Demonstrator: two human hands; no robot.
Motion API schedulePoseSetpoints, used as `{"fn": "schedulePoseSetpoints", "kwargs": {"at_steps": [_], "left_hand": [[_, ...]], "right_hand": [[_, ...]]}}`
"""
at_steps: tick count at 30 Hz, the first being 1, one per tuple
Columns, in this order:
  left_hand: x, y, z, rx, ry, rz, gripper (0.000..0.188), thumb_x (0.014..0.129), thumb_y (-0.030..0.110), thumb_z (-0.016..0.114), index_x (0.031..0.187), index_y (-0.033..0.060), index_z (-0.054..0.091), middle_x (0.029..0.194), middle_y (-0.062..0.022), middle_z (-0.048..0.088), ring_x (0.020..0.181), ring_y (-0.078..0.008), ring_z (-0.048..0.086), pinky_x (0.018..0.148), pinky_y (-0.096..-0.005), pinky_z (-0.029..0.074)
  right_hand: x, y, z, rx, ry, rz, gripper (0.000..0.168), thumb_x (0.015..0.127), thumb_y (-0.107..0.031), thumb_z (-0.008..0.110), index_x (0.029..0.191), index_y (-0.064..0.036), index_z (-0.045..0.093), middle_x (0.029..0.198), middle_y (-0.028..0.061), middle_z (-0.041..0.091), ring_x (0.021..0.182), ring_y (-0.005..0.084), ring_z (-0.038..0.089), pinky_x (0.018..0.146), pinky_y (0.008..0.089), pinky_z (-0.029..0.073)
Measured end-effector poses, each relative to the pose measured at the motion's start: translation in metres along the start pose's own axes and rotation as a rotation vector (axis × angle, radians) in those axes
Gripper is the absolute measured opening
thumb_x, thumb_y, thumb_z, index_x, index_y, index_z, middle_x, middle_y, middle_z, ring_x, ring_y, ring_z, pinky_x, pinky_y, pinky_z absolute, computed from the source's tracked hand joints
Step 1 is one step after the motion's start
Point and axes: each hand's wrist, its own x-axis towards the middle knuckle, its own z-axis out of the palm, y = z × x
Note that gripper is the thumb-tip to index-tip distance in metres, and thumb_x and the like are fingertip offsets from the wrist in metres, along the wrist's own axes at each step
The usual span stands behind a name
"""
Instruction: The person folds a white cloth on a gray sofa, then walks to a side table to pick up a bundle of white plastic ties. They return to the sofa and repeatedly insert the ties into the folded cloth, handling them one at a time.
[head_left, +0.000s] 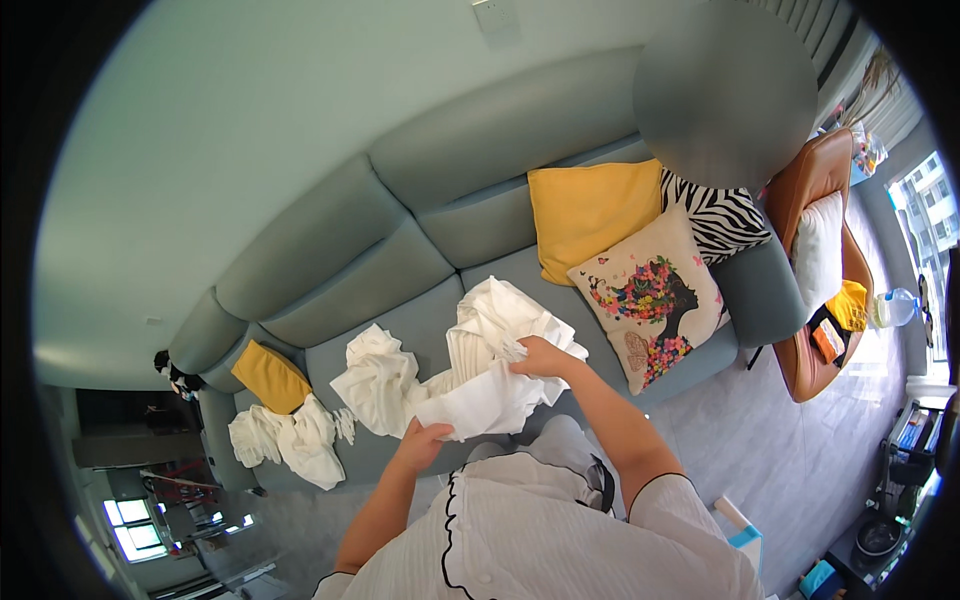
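Observation:
A large white cloth (480, 401) lies bunched across the seat of a grey-green sofa, with part of it lifted at the front. My left hand (422, 445) pinches its lower left edge between thumb and fingers. Farther right and higher, my right hand (541, 357) grips a gathered part of the same cloth. More white fabric (311, 442) lies crumpled on the left end of the seat, with a small fringed white piece (345, 425) beside it.
A yellow cushion (592, 214), a zebra-print cushion (716, 214) and a floral cushion (652, 300) rest at the sofa's right end. A small yellow cushion (271, 376) is at the left. A brown chair (810, 169) holding a white pillow (819, 251) stands at the right.

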Motion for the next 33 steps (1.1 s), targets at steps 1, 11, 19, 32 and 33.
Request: {"fn": "schedulePoseSetpoints", "kwargs": {"at_steps": [1,11,19,32,33], "left_hand": [[0.0,-0.002,-0.007,0.04,0.095,0.054,0.046,0.079,0.003,0.058,0.125,-0.0011,0.051,0.119,-0.0105,0.061,0.11,-0.0243,0.059,0.095,-0.0356,0.046],[0.038,0.043,0.053,1.212,0.24,0.613,0.084,0.063,0.032,0.087,0.13,0.002,0.044,0.13,-0.0192,0.049,0.126,-0.0353,0.043,0.109,-0.0465,0.032],[0.076,0.02,0.084,1.098,-0.21,0.5,0.083,0.057,0.036,0.089,0.123,0.0042,0.051,0.132,-0.0168,0.05,0.127,-0.0337,0.045,0.112,-0.0463,0.029],[0.073,0.019,0.089,0.922,-0.022,0.279,0.035,0.087,0.03,0.067,0.11,0.0041,0.059,0.09,-0.0112,0.068,0.081,-0.0273,0.066,0.08,-0.0365,0.049],[0.069,0.017,0.096,0.803,0.072,0.313,0.033,0.089,0.028,0.066,0.111,0.0045,0.058,0.09,-0.0107,0.068,0.08,-0.0252,0.066,0.074,-0.0351,0.049]], "right_hand": [[-0.006,-0.013,-0.004,0.051,-0.047,0.052,0.032,0.078,-0.019,0.071,0.102,0.0,0.062,0.077,0.0054,0.064,0.065,0.013,0.059,0.062,0.0283,0.048],[-0.059,-0.092,-0.018,-0.06,-0.304,0.052,0.024,0.079,-0.021,0.07,0.092,-0.003,0.064,0.072,0.0042,0.063,0.064,0.0121,0.059,0.061,0.0273,0.047],[-0.075,-0.083,-0.02,0.067,-0.294,0.114,0.024,0.077,-0.019,0.072,0.092,-0.003,0.063,0.071,0.0024,0.062,0.061,0.0099,0.057,0.057,0.0257,0.045],[-0.07,-0.049,-0.005,0.195,0.182,0.058,0.019,0.079,-0.016,0.071,0.093,-0.004,0.067,0.074,0.0027,0.064,0.061,0.0104,0.059,0.058,0.027,0.047],[-0.07,-0.05,0.001,0.156,0.311,0.034,0.019,0.08,-0.017,0.071,0.094,-0.004,0.068,0.075,0.0041,0.066,0.062,0.0122,0.06,0.06,0.0279,0.048]]}}
